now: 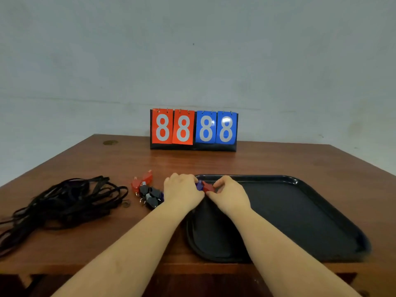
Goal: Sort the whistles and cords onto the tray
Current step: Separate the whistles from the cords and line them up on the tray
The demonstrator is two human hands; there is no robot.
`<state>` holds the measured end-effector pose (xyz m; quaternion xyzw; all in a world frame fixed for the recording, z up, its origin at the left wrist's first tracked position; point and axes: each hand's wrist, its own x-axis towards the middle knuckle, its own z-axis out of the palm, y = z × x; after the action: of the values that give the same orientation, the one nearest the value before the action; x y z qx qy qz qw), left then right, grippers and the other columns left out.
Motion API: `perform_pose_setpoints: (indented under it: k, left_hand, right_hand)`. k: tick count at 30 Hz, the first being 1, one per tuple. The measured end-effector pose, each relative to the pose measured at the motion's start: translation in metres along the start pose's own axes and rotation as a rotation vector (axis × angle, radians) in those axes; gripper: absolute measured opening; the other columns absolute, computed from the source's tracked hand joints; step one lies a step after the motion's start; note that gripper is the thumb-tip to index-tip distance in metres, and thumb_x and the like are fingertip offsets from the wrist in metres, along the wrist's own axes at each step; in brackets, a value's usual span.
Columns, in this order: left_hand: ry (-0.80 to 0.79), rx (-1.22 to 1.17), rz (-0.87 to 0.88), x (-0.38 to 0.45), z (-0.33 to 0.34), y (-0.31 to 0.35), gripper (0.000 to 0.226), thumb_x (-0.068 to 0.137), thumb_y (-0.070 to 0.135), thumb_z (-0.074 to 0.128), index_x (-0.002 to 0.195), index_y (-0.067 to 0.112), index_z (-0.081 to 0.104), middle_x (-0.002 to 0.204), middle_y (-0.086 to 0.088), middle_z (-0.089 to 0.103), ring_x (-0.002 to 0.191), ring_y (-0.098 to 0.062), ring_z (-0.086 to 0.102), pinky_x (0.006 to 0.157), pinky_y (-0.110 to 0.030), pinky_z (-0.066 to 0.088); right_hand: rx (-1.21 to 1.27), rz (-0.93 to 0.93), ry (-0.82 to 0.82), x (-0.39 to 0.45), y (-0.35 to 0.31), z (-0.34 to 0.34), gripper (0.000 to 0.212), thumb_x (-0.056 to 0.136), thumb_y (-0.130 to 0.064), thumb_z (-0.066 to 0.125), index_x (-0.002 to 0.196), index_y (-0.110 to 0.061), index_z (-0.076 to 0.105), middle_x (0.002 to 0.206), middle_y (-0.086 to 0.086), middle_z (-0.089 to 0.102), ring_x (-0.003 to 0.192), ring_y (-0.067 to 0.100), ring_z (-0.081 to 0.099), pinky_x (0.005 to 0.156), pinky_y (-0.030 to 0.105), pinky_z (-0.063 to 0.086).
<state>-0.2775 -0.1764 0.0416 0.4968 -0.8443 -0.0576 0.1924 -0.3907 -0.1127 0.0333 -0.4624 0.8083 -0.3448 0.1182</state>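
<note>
A black tray [300, 215] lies on the right half of the wooden table. At its far left corner my left hand [182, 192] grips a purple whistle [199, 185] and my right hand [230, 195] pinches a red whistle [208, 187]; the two whistles touch. Left of my left hand sits a small heap of whistles: two red ones [141, 182] and several black ones [151, 197], with a purple one partly hidden by my hand. A tangled bundle of black cords [62, 204] lies further left on the table.
A flip scoreboard [194, 129] with red and blue cards reading 8 stands at the table's far edge against the grey wall. The table's front edge [107, 269] runs below my forearms.
</note>
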Motion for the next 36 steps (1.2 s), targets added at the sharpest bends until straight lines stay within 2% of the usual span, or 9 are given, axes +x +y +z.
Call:
perform_pose_setpoints:
  k: [5, 9, 14, 18, 22, 26, 31, 34, 36]
  left_hand:
    - [0.026, -0.153, 0.012, -0.001, 0.001, -0.009, 0.039, 0.088, 0.042, 0.050, 0.124, 0.031, 0.057, 0.121, 0.003, 0.062, 0.118, -0.021, 0.044, 0.096, -0.034, 0.031]
    - [0.013, -0.198, 0.072, 0.000, 0.000, -0.016, 0.036, 0.086, 0.038, 0.053, 0.121, 0.033, 0.060, 0.120, 0.005, 0.063, 0.117, -0.019, 0.046, 0.096, -0.032, 0.030]
    - [0.031, -0.160, 0.075, 0.001, 0.004, -0.016, 0.038, 0.088, 0.046, 0.054, 0.123, 0.034, 0.058, 0.124, 0.007, 0.061, 0.119, -0.019, 0.043, 0.096, -0.033, 0.029]
    - [0.040, -0.096, 0.080, -0.001, 0.004, -0.015, 0.042, 0.089, 0.051, 0.050, 0.128, 0.035, 0.054, 0.128, 0.006, 0.058, 0.121, -0.020, 0.040, 0.096, -0.034, 0.027]
    - [0.045, -0.086, 0.077, -0.002, 0.004, -0.015, 0.042, 0.089, 0.053, 0.050, 0.127, 0.036, 0.054, 0.127, 0.006, 0.059, 0.120, -0.019, 0.039, 0.095, -0.035, 0.027]
    - [0.113, -0.204, 0.026, -0.005, -0.003, -0.017, 0.036, 0.087, 0.050, 0.053, 0.120, 0.037, 0.060, 0.123, 0.008, 0.059, 0.122, -0.016, 0.037, 0.101, -0.035, 0.023]
    - [0.257, -0.325, -0.104, -0.022, -0.033, -0.047, 0.027, 0.088, 0.044, 0.057, 0.113, 0.036, 0.062, 0.123, 0.011, 0.060, 0.124, -0.013, 0.044, 0.109, -0.040, 0.022]
    - [0.250, -0.228, -0.138, -0.046, -0.044, -0.079, 0.026, 0.088, 0.042, 0.058, 0.113, 0.036, 0.063, 0.116, 0.010, 0.064, 0.116, -0.014, 0.048, 0.106, -0.040, 0.028]
    - [0.243, -0.200, -0.149, -0.061, -0.047, -0.095, 0.026, 0.087, 0.041, 0.059, 0.112, 0.035, 0.064, 0.114, 0.008, 0.065, 0.112, -0.015, 0.050, 0.103, -0.039, 0.035]
  right_hand:
    - [0.036, -0.016, -0.045, 0.001, -0.002, -0.002, 0.039, 0.083, -0.041, 0.060, 0.118, -0.026, 0.055, 0.091, -0.008, 0.058, 0.084, 0.012, 0.057, 0.073, 0.027, 0.044]
    - [0.035, -0.015, -0.017, 0.003, 0.000, -0.001, 0.036, 0.083, -0.037, 0.061, 0.117, -0.025, 0.062, 0.096, -0.006, 0.064, 0.096, 0.015, 0.061, 0.083, 0.030, 0.049]
    - [0.036, -0.036, 0.001, 0.006, 0.002, 0.001, 0.037, 0.083, -0.033, 0.063, 0.119, -0.023, 0.062, 0.085, -0.012, 0.060, 0.087, 0.011, 0.057, 0.079, 0.026, 0.046]
    - [0.012, -0.078, 0.011, 0.006, 0.003, 0.002, 0.041, 0.085, -0.037, 0.062, 0.124, -0.022, 0.061, 0.123, -0.002, 0.057, 0.109, 0.015, 0.057, 0.088, 0.027, 0.043]
    - [-0.017, -0.102, -0.003, 0.004, 0.004, -0.001, 0.043, 0.088, -0.036, 0.060, 0.129, -0.022, 0.057, 0.131, -0.002, 0.054, 0.118, 0.016, 0.052, 0.092, 0.025, 0.040]
    - [0.040, -0.087, 0.024, 0.002, 0.003, -0.001, 0.045, 0.085, -0.039, 0.063, 0.126, -0.022, 0.058, 0.127, -0.002, 0.055, 0.115, 0.014, 0.053, 0.089, 0.024, 0.039]
    - [0.070, -0.147, 0.069, -0.007, -0.008, -0.008, 0.034, 0.086, -0.032, 0.063, 0.119, -0.025, 0.058, 0.115, -0.008, 0.054, 0.097, 0.006, 0.051, 0.082, 0.022, 0.043]
    - [0.134, -0.208, -0.029, -0.015, -0.027, -0.015, 0.026, 0.087, -0.028, 0.063, 0.113, -0.024, 0.060, 0.103, -0.011, 0.058, 0.087, 0.003, 0.054, 0.070, 0.014, 0.041]
    - [0.146, -0.251, -0.117, -0.021, -0.043, -0.012, 0.021, 0.087, -0.029, 0.064, 0.107, -0.023, 0.064, 0.100, -0.009, 0.063, 0.086, 0.004, 0.058, 0.070, 0.014, 0.042]
